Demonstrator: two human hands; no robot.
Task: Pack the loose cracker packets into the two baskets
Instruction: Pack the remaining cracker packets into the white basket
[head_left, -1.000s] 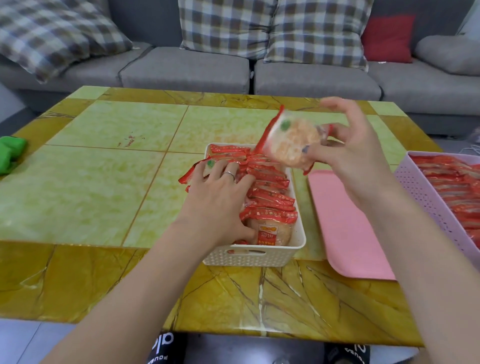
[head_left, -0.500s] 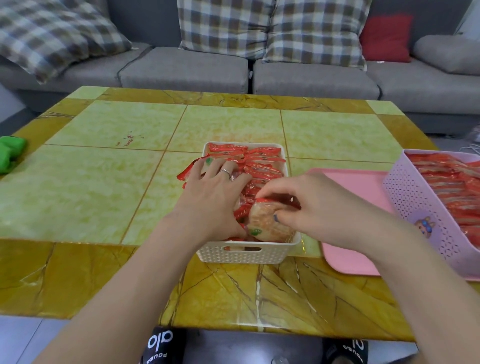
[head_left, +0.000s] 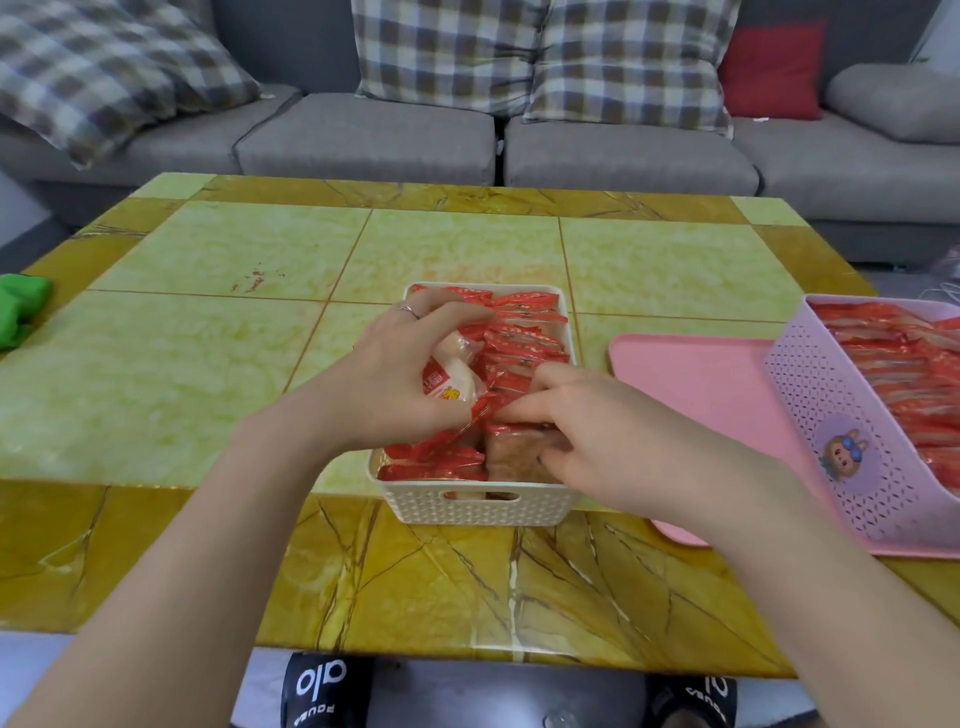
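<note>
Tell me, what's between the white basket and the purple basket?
In the head view, the flat pink plastic tray lies between the white woven basket and the purple perforated basket, which stands on it.

Bright, even daylight; soft glare on glossy table (head_left: 208, 364); wide-angle bowing at edges; slight softness overall.

The white basket (head_left: 480, 504) sits at the table's near edge, packed with upright red cracker packets (head_left: 524, 332). To its right, the pink basket (head_left: 852, 457) holds more red packets (head_left: 893, 358) in rows.
</note>
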